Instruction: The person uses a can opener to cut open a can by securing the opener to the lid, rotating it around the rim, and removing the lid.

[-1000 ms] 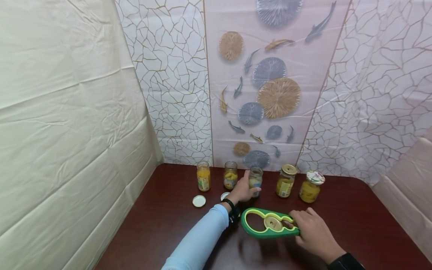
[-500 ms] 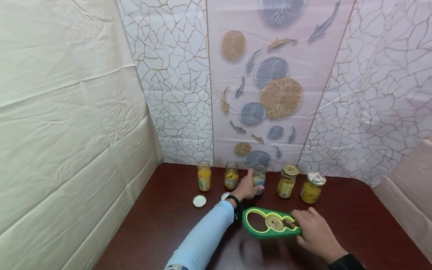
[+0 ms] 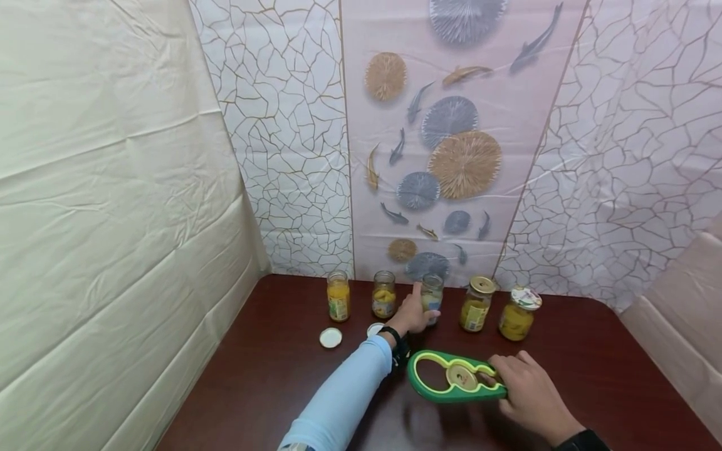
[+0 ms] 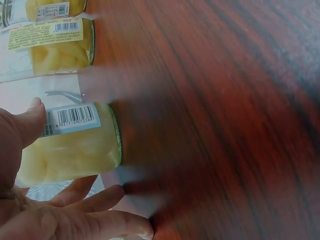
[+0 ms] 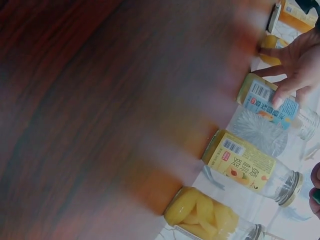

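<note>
My left hand (image 3: pixel 410 314) is at an uncapped jar (image 3: pixel 432 299) of pale fruit with a blue label. In the left wrist view the thumb lies against the jar's label, while the fingers (image 4: pixel 107 225) spread loosely past its other side toward the table. My right hand (image 3: pixel 530 391) grips the narrow end of a green jar opener (image 3: pixel 429 394) with yellow lining, held above the table. A gold lid (image 3: pixel 461 378) sits within the opener. In the right wrist view only a bit of the right hand (image 5: pixel 315 182) shows at the edge.
Two uncapped jars stand left: one of orange-yellow fruit (image 3: pixel 338 300), one of yellow pieces (image 3: pixel 384 302). To the right are a gold-lidded jar (image 3: pixel 474 312) and a jar with a patterned lid (image 3: pixel 516 321). Two lids, one white (image 3: pixel 330 337), another white (image 3: pixel 375 329), lie on the dark-red table (image 3: pixel 254 388).
The pale-fruit jar has shifted slightly right and back, with the left hand moving along beside it. The right hand and jar opener have drifted only slightly right.
</note>
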Action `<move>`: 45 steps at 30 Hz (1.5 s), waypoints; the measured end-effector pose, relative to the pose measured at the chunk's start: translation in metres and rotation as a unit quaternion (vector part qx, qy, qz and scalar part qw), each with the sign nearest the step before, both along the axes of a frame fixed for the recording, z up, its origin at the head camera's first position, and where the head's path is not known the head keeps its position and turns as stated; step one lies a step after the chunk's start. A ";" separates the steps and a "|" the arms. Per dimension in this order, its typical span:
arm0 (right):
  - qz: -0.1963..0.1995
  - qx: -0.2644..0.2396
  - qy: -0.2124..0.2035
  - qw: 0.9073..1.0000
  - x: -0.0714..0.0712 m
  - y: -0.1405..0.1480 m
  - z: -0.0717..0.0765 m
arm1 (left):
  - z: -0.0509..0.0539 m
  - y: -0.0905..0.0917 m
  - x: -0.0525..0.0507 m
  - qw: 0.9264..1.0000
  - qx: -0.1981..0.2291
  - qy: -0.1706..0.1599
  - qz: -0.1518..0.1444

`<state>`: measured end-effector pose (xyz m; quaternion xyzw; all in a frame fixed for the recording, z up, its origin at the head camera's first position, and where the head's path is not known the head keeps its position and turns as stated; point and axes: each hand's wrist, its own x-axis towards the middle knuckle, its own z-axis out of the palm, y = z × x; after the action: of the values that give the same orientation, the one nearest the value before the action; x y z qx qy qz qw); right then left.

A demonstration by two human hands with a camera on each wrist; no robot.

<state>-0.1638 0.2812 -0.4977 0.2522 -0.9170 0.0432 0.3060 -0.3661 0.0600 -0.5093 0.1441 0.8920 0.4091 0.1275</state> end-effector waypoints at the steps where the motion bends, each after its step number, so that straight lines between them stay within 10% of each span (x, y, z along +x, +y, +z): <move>1: 0.002 0.000 0.003 1.000 -0.001 -0.001 0.000 | -0.005 0.000 -0.004 1.000 0.005 0.002 0.000; 5: 0.005 -0.003 0.007 1.000 -0.002 -0.003 -0.001 | -0.022 0.004 -0.016 1.000 0.013 0.011 0.001; 11: -0.002 -0.004 0.006 1.000 -0.004 -0.004 -0.001 | -0.002 -0.001 0.003 1.000 0.016 0.003 0.012; 22: 0.002 -0.022 0.000 1.000 -0.004 -0.004 -0.003 | -0.016 0.002 -0.010 1.000 -0.022 -0.011 0.011; 39: -0.039 -0.043 -0.023 0.998 0.003 0.007 0.001 | -0.017 0.006 0.035 0.989 -0.142 -0.018 0.022; 45: -0.037 -0.045 -0.006 0.998 0.003 0.010 0.003 | -0.020 -0.019 0.069 0.997 -0.070 0.023 -0.006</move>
<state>-0.1604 0.2912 -0.4948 0.2042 -0.9245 0.0748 0.3130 -0.2971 0.0406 -0.5294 0.1497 0.9202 0.3415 0.1193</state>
